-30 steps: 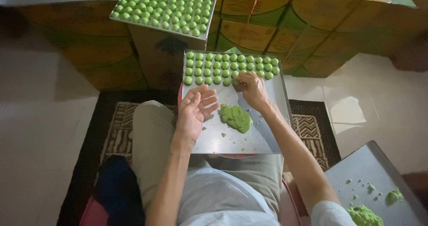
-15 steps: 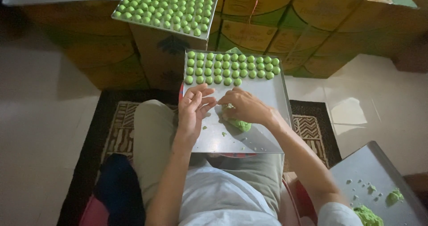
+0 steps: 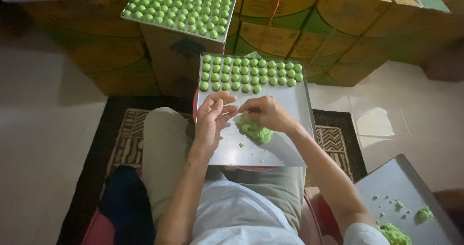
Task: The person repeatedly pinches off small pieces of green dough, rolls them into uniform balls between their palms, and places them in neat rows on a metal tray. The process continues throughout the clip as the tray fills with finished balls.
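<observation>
Pinching a small even bit off the green dough lump [image 3: 257, 132] with right hand [image 3: 266, 113] fingers closed on it, left hand [image 3: 211, 119] open, ready for rolling.

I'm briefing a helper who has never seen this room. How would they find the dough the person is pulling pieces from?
Start at the flat metal tray on the person's lap, with rows of small green balls along its far edge. Just under the right hand lies a rough green dough lump. Unlike the neat balls, it is large and shapeless.
</observation>
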